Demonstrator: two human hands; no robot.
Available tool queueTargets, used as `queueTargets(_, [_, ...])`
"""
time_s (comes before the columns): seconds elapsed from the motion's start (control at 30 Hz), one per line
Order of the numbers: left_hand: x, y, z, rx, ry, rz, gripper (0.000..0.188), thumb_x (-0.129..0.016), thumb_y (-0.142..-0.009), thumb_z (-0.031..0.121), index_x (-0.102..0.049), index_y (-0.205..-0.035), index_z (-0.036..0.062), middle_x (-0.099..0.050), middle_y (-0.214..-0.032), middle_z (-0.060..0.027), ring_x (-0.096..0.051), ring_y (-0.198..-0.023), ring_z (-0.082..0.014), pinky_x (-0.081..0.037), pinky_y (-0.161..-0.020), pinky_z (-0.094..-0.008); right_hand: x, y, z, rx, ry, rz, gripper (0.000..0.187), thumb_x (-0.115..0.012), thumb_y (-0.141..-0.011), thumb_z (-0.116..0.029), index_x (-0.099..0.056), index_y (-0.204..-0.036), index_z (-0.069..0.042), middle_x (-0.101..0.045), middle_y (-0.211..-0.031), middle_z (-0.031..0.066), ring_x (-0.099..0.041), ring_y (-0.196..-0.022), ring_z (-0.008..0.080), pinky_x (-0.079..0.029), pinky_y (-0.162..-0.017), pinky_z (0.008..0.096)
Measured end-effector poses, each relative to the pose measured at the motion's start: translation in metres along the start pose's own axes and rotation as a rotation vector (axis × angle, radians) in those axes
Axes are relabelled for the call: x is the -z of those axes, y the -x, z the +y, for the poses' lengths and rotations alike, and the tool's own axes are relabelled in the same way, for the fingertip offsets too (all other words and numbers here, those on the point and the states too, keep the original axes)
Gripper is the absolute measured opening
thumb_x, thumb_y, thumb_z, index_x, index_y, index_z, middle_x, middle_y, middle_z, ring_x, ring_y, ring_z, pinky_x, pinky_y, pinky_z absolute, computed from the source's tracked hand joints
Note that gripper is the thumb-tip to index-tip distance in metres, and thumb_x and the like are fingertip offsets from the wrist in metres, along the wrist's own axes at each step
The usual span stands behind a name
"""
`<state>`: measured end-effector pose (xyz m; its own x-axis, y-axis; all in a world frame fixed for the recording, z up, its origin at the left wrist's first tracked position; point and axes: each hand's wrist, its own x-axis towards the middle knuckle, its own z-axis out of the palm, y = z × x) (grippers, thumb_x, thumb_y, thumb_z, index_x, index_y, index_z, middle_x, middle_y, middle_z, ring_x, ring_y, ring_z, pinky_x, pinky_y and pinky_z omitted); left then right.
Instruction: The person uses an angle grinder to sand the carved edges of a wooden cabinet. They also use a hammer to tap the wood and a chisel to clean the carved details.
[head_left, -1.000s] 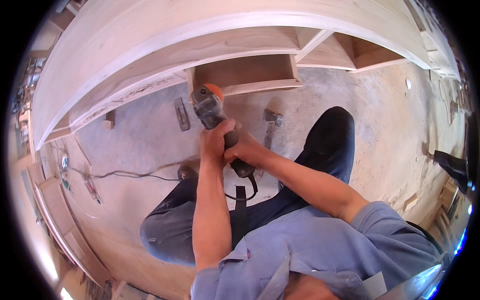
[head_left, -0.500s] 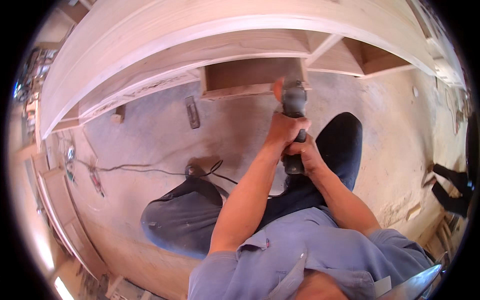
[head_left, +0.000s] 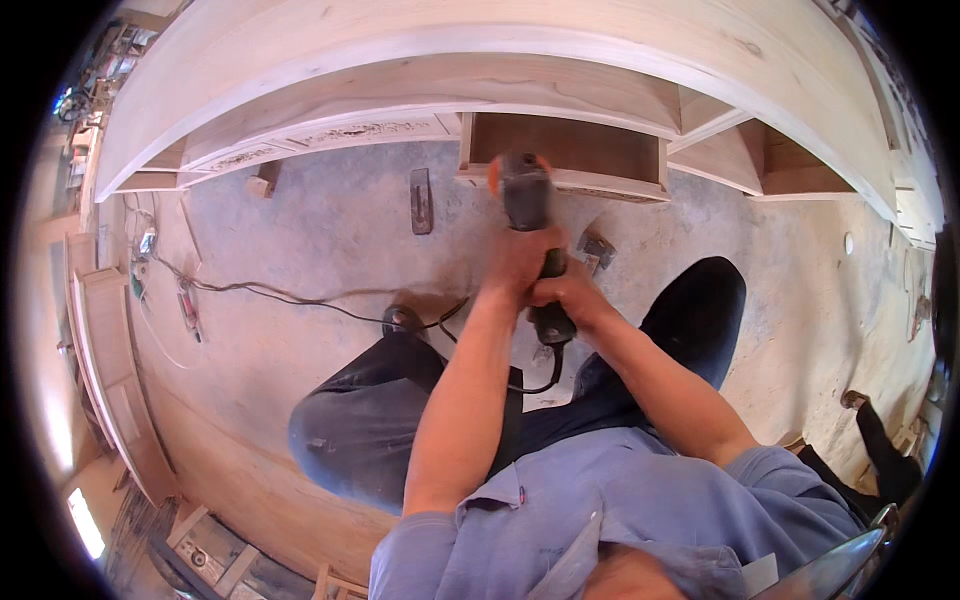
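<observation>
Both my hands are closed around a dark corded angle grinder (head_left: pixel 527 200) with an orange disc (head_left: pixel 494 178) at its head. My left hand (head_left: pixel 522 262) wraps the body just behind the head, somewhat blurred. Farther back, my right hand (head_left: pixel 574 290) grips the rear handle, from which a black cord (head_left: pixel 555 372) curves away. The grinder's head lies over the left part of the front of a pulled-out wooden drawer (head_left: pixel 620 187). Whether the disc touches the wood is hidden by the head.
A long pale wooden cabinet (head_left: pixel 450 60) spans the far side, with carved drawer fronts at left. On the floor lie a dark flat tool (head_left: pixel 421 202), a small wood block (head_left: pixel 263 180) and a dark metal piece (head_left: pixel 598 252). Cords (head_left: pixel 270 292) run leftward. A wooden panel (head_left: pixel 115 370) stands at left.
The grinder, with both hands on it, has moved left along the drawer front, from its right end to its left part. The view has shifted too, and the dark metal piece now shows.
</observation>
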<state>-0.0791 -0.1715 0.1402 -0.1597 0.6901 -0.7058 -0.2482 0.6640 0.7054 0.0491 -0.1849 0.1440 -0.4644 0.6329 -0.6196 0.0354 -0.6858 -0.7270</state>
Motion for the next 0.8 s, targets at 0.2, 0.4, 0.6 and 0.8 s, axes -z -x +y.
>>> queueTargets(0.2, [0.029,0.001,0.001,0.030,0.195,0.036,0.036,-0.076,-0.071,0.026,-0.070,-0.086,-0.0056,-0.068,-0.077,-0.0092,-0.064,-0.066,-0.0180,-0.050,-0.059,-0.0356,-0.025,-0.017,-0.002,0.132,0.038,-0.079,0.028,-0.070,-0.063,-0.012,-0.067,-0.089,-0.001,-0.067,-0.079,0.0076,-0.065,-0.068,0.0176,-0.052,-0.064,0.0312])
queueTargets(0.4, [0.002,-0.001,-0.001,0.008,-0.045,0.018,0.028,-0.075,-0.074,0.022,-0.071,-0.086,-0.0021,-0.068,-0.079,-0.0085,-0.064,-0.069,-0.0172,-0.050,-0.062,-0.0326,0.000,0.004,-0.004,-0.047,0.009,0.004,0.027,-0.070,-0.066,-0.014,-0.066,-0.090,-0.002,-0.066,-0.083,0.0066,-0.064,-0.070,0.0167,-0.052,-0.064,0.0312])
queueTargets(0.6, [0.031,-0.001,-0.004,0.036,0.244,-0.012,0.025,-0.072,-0.082,0.019,-0.068,-0.094,-0.0019,-0.070,-0.090,-0.0117,-0.066,-0.075,-0.0211,-0.054,-0.070,-0.0352,-0.022,-0.013,-0.012,0.033,0.047,-0.112,0.029,-0.072,-0.063,-0.013,-0.065,-0.089,0.000,-0.066,-0.082,0.0065,-0.064,-0.073,0.0173,-0.051,-0.067,0.0309])
queueTargets(0.8, [0.001,0.007,0.001,0.045,0.162,-0.023,0.026,-0.071,-0.083,0.017,-0.065,-0.098,-0.0034,-0.071,-0.093,-0.0153,-0.067,-0.078,-0.0236,-0.055,-0.072,-0.0360,0.002,-0.002,-0.001,0.029,-0.023,-0.021,0.033,-0.073,-0.061,-0.010,-0.065,-0.091,0.002,-0.067,-0.084,0.0073,-0.064,-0.077,0.0178,-0.051,-0.069,0.0317])
